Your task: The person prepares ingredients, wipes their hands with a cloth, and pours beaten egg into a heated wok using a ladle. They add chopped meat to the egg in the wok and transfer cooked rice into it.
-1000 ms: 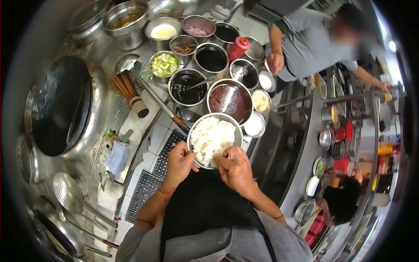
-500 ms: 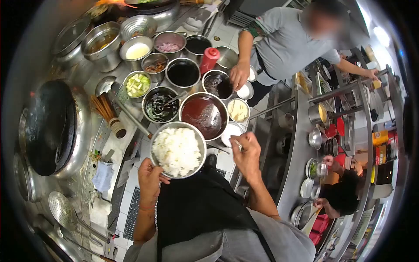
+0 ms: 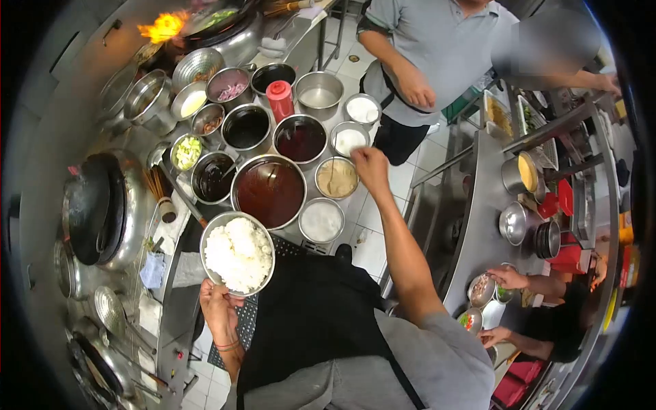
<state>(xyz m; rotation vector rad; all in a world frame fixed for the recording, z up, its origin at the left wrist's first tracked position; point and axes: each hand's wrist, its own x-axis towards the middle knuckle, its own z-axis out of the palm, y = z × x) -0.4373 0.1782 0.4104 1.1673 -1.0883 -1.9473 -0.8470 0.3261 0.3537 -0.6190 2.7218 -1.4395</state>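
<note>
My left hand [image 3: 219, 311] grips the near rim of a metal bowl [image 3: 211, 227] heaped with white rice [image 3: 239, 256]. Over the far right containers, my right hand [image 3: 372, 167] is closed, fingertips pinched together; anything between them is too small to make out. Close to those fingertips are a container of white powder [image 3: 350, 139] and a container of beige paste-like seasoning [image 3: 338, 179] with a thin handle in it. A second tub of white granules [image 3: 321, 220] stands nearer me. Beyond the rice bowl sits a large pot of red-brown sauce [image 3: 268, 191].
Dark sauce pots [image 3: 247, 128], a red squeeze bottle [image 3: 280, 100] and chopped greens [image 3: 186, 152] crowd the station. A wok [image 3: 96, 208] is left; flame [image 3: 164, 27] rises far left. One co-worker's hand [image 3: 415, 89] is beyond; another's hands [image 3: 509, 277] work over bowls at right.
My right hand has moved from the nearer white tub to farther containers. The view has shifted, with the rice bowl still in my left hand. The co-worker's hand has withdrawn from the pots.
</note>
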